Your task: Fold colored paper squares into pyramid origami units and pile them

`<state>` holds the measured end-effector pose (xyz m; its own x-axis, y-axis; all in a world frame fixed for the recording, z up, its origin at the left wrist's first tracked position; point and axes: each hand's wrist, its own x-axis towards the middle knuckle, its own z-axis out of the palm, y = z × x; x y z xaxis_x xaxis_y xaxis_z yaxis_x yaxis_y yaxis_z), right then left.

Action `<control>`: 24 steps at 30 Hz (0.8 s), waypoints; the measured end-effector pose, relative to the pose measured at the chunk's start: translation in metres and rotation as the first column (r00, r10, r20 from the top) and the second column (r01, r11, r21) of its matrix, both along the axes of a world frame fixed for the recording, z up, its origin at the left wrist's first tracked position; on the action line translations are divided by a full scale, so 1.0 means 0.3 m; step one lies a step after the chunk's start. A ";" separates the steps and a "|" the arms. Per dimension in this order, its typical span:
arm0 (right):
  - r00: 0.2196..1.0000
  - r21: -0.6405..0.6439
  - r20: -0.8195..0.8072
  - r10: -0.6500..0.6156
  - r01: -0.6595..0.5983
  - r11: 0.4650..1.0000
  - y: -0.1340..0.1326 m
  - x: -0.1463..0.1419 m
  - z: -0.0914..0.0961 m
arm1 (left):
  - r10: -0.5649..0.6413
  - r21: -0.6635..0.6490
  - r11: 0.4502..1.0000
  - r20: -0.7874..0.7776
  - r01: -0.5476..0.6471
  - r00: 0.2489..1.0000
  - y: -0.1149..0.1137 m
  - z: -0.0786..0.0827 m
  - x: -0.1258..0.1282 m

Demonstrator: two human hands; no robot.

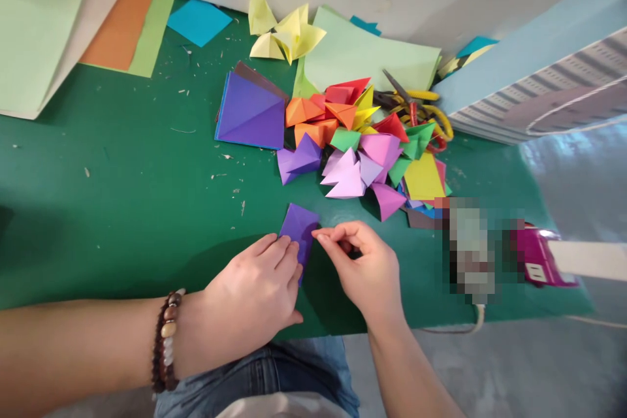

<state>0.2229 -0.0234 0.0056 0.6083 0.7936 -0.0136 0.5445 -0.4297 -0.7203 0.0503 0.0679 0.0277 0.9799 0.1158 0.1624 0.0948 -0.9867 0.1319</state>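
Observation:
A small folded piece of purple paper (300,223) lies on the green table near its front edge. My left hand (255,281) holds it down against the table, the fingers closed together on its left side and lower part, hiding some of it. At the paper's right edge, my right hand (360,261) is closed in a pinch, thumb and index fingertip together on the edge. Just beyond sit a folded purple piece (300,158) and a stack of creased purple and blue squares (252,111).
Folded pieces in orange (313,127), pink (379,150) and green (418,140) are heaped right of the stack. Scissors (411,104) lie behind them. Pale yellow pieces (294,32) stand near the wall. Paper sheets (39,26) cover the far left. A magenta object (539,258) sits right.

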 end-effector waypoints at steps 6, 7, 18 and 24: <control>0.998 0.033 -0.057 -0.029 0.031 0.999 0.024 0.022 -0.001 | -0.005 0.000 1.000 0.006 0.005 1.000 0.000 -0.009 -0.001; 0.999 0.037 -0.051 -0.019 0.021 0.999 0.023 0.021 0.002 | -0.006 0.000 1.000 0.003 0.006 1.000 0.000 -0.010 -0.001; 1.000 0.049 -0.002 -0.027 0.027 0.998 0.029 0.014 -0.007 | 0.006 0.002 1.000 0.013 -0.006 1.000 0.000 -0.004 -0.001; 0.997 0.075 -0.028 -0.066 0.068 0.995 0.052 0.026 -0.014 | -0.007 -0.013 1.000 0.018 0.007 1.000 0.001 -0.012 -0.001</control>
